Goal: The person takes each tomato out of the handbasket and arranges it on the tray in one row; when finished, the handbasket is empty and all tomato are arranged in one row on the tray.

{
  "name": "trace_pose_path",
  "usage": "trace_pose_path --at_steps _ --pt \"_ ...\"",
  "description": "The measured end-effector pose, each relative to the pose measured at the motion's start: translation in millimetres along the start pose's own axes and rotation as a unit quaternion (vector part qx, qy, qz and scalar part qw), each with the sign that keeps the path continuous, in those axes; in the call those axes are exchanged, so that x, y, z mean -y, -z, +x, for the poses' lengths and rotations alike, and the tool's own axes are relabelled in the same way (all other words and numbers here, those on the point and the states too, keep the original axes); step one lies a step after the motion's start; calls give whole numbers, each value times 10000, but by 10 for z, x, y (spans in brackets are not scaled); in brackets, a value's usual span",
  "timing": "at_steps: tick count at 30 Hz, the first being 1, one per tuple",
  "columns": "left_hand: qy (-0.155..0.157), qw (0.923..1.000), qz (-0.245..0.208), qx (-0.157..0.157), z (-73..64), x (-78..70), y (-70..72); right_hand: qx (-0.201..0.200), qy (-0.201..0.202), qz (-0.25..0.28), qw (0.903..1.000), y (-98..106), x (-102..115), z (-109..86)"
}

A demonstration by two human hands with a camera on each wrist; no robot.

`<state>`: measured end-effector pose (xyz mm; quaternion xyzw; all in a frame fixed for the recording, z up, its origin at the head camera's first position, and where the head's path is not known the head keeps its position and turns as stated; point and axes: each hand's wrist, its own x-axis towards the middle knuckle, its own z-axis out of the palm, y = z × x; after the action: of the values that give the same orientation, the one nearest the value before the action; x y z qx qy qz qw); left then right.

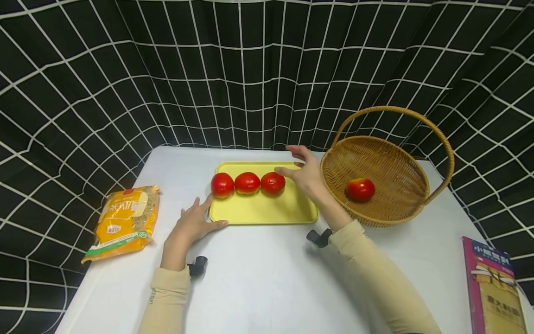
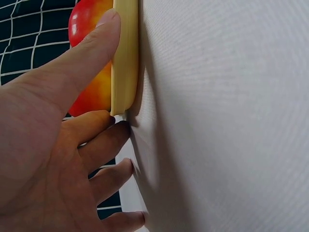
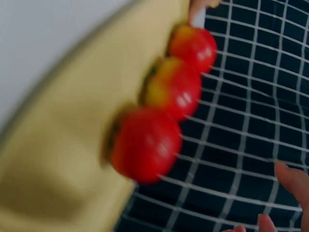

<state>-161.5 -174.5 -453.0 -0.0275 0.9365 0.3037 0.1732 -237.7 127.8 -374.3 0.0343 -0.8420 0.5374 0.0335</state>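
Observation:
A yellow tray (image 1: 263,215) lies on the white table with three red apples (image 1: 248,183) in a row along its back half; yellow patches show on their skin in the wrist views. At the tray's front left corner is my left hand (image 1: 193,226), fingers spread. Its thumb (image 2: 91,53) lies against the rim and its index finger touches the corner. My right hand (image 1: 306,172) hovers above the tray's right end with parted fingers and holds nothing. Its thumb points toward the rightmost apple (image 3: 146,145), apart from it in the right wrist view.
Right of the tray stands a wicker basket (image 1: 392,162) with a tall handle and one red apple (image 1: 360,189) inside. An orange bag of grain (image 1: 127,218) lies at the left, a purple packet (image 1: 494,283) at the right edge. Black gridded cloth (image 1: 233,69) hangs behind.

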Motion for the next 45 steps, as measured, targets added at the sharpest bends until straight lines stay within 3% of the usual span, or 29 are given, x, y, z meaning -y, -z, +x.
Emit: trace_pose_path --at_steps 4,8,15,22,31,40,45 --pt "16 10000 41 38 2 -7 0 -283 382 -24 9989 325 120 -10" --pt "48 9999 82 56 -4 2 14 -410 411 -151 9982 642 140 -26" --pt "-18 9999 76 74 5 1 2 -542 163 -397 9976 1096 42 -98" --pt "-2 10000 25 78 -9 -4 5 -433 -277 -784 9956 1424 -146 -161" --pt "-20 10000 47 73 -12 -4 -1 17 -1021 -1286 9864 1708 -513 -194" --pt "3 9999 66 84 -7 -3 4 658 -1462 -1643 9733 1857 -814 -184" --pt "25 9999 71 99 -5 -8 10 799 -1512 -1834 9681 1870 -913 -169"
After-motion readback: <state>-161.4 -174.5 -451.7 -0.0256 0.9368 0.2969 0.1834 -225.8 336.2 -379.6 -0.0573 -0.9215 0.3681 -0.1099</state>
